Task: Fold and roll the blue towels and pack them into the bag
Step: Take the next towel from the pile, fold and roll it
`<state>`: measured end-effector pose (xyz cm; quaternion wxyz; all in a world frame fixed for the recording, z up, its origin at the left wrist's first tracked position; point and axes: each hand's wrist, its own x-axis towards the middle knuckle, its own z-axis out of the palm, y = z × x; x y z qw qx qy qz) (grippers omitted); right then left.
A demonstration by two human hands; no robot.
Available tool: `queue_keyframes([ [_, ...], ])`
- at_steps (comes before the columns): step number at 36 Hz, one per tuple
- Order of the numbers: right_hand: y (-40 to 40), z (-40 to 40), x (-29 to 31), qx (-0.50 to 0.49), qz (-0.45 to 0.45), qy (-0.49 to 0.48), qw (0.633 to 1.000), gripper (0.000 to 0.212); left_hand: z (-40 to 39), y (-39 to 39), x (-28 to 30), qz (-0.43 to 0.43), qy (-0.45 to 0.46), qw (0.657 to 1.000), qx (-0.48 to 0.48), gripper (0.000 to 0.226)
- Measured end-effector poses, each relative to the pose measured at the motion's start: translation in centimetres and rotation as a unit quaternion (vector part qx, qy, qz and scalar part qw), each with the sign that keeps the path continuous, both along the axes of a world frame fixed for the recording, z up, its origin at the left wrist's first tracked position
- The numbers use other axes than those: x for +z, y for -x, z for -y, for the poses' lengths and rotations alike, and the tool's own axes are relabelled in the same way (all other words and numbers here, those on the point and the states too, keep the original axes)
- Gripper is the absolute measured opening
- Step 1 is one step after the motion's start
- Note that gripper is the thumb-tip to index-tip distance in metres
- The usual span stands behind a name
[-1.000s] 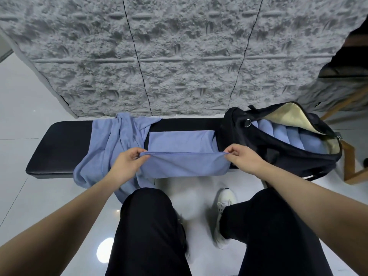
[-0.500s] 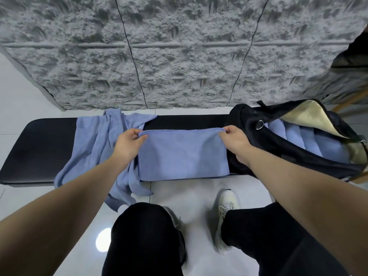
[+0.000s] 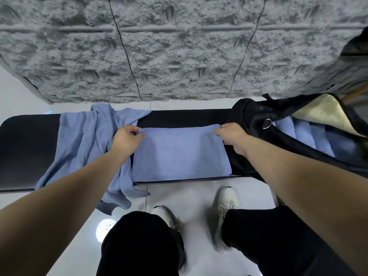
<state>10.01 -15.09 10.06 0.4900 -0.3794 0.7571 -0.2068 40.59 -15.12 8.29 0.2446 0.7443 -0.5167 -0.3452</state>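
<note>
A folded blue towel (image 3: 180, 154) lies flat on the black bench (image 3: 25, 148) in the middle of the head view. My left hand (image 3: 125, 139) pinches its far left corner and my right hand (image 3: 232, 136) pinches its far right corner. To the left, a pile of loose blue towels (image 3: 87, 144) hangs over the bench's front edge. On the right lies an open black bag (image 3: 256, 120) with a cream lining, and several rolled blue towels (image 3: 310, 136) sit inside it.
A rough grey wall (image 3: 179, 46) rises just behind the bench. My black-trousered legs and white shoes (image 3: 227, 200) stand on the pale glossy floor (image 3: 191, 198) in front. A wooden piece (image 3: 356, 92) shows at the far right behind the bag.
Both hands carried the towel's near edge up and over to the far edge, folding it in half on the bench. The camera moved closer.
</note>
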Motion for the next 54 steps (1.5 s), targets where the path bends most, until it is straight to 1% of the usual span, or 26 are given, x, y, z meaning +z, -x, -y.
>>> queue_keyframes([
  [2,0.0,0.1,0.1,0.010,0.001,-0.013,1.000,0.023,0.1,-0.1,0.1,-0.006,-0.010,1.000,0.009,0.008],
  [4,-0.1,0.2,0.2,0.018,0.002,-0.014,1.000,0.030,0.0,-0.2,0.2,-0.023,-0.025,0.999,0.017,0.015],
  [5,-0.1,0.2,0.1,0.021,0.002,-0.020,1.000,0.028,-0.1,-0.2,0.3,-0.023,-0.032,0.999,0.015,0.018],
  [7,-0.2,0.2,0.2,0.027,0.002,-0.034,0.999,0.016,-0.2,-0.2,0.4,-0.020,-0.039,0.999,0.011,0.021],
  [9,-0.1,0.4,0.1,0.023,0.002,-0.037,0.999,0.010,-0.2,-0.1,0.5,-0.037,-0.039,0.998,0.019,0.023],
  [12,0.3,0.6,-0.1,0.009,0.010,-0.040,0.999,0.019,-0.2,-0.1,0.5,-0.066,-0.039,0.996,0.046,0.024],
  [14,0.4,0.6,0.1,-0.003,0.006,-0.036,0.999,0.018,-0.1,0.1,0.5,-0.061,-0.038,0.996,0.055,0.024],
  [16,0.5,0.7,0.4,-0.009,-0.024,-0.019,1.000,0.016,0.0,0.3,0.6,-0.045,-0.036,0.997,0.051,0.026],
  [18,0.8,0.9,0.4,-0.002,-0.064,0.013,0.998,0.025,0.2,0.5,0.6,-0.033,-0.035,0.998,0.041,0.028],
  [20,1.0,1.0,0.3,0.028,-0.085,0.025,0.996,0.027,0.3,0.6,0.7,-0.022,-0.031,0.999,0.032,0.026],
  [23,1.0,1.1,-0.3,0.069,-0.135,0.059,0.987,0.051,0.7,0.7,0.8,-0.007,-0.024,1.000,0.016,0.023],
  [26,0.5,1.0,-0.3,0.123,-0.209,0.104,0.964,0.052,1.1,0.6,0.8,-0.014,-0.033,0.999,0.004,0.030],
  [29,0.0,1.2,-0.4,0.229,-0.276,0.129,0.925,0.048,1.5,0.5,0.7,-0.010,-0.057,0.998,-0.006,0.043],
  [30,-0.2,1.4,-0.5,0.258,-0.280,0.127,0.916,0.048,1.6,0.5,0.7,-0.014,-0.066,0.998,-0.006,0.045],
  [32,-0.5,1.7,-0.7,0.290,-0.271,0.110,0.911,0.051,1.8,0.5,0.4,-0.013,-0.088,0.996,-0.016,0.043],
  [35,-0.8,2.2,-0.7,0.294,-0.265,0.085,0.914,0.056,2.4,0.5,0.2,-0.001,-0.109,0.994,-0.028,0.027],
  [37,-0.9,2.5,-0.4,0.292,-0.287,0.065,0.910,0.051,3.0,0.4,0.1,-0.008,-0.117,0.993,-0.032,0.012],
  [38,-1.0,2.7,-0.2,0.289,-0.298,0.056,0.908,0.043,3.3,0.3,0.2,0.000,-0.115,0.992,-0.042,0.009],
  [41,-1.0,2.9,-0.1,0.277,-0.287,0.034,0.916,0.016,4.6,0.4,0.6,0.062,-0.091,0.990,-0.094,0.008],
  [43,-0.8,2.9,-0.4,0.281,-0.271,0.036,0.920,0.010,5.7,0.5,0.7,0.099,-0.061,0.987,-0.115,0.006],
  [45,-0.5,3.0,-0.6,0.288,-0.265,0.035,0.919,0.005,6.8,0.9,0.8,0.123,-0.020,0.985,-0.122,0.010],
  [48,-0.2,2.9,-0.7,0.284,-0.250,0.044,0.924,0.008,8.4,1.9,1.0,0.131,0.015,0.983,-0.124,0.013],
  [50,-0.1,2.7,-0.7,0.283,-0.240,0.044,0.928,0.010,9.4,2.8,1.1,0.127,0.016,0.984,-0.128,0.018],
  [52,-0.1,2.5,-0.5,0.287,-0.232,0.019,0.929,0.011,10.4,3.8,0.9,0.099,0.007,0.988,-0.118,0.022],
  [54,-0.2,2.1,-0.3,0.291,-0.224,-0.011,0.930,0.015,11.2,5.1,0.8,0.089,0.013,0.990,-0.109,0.026],
])
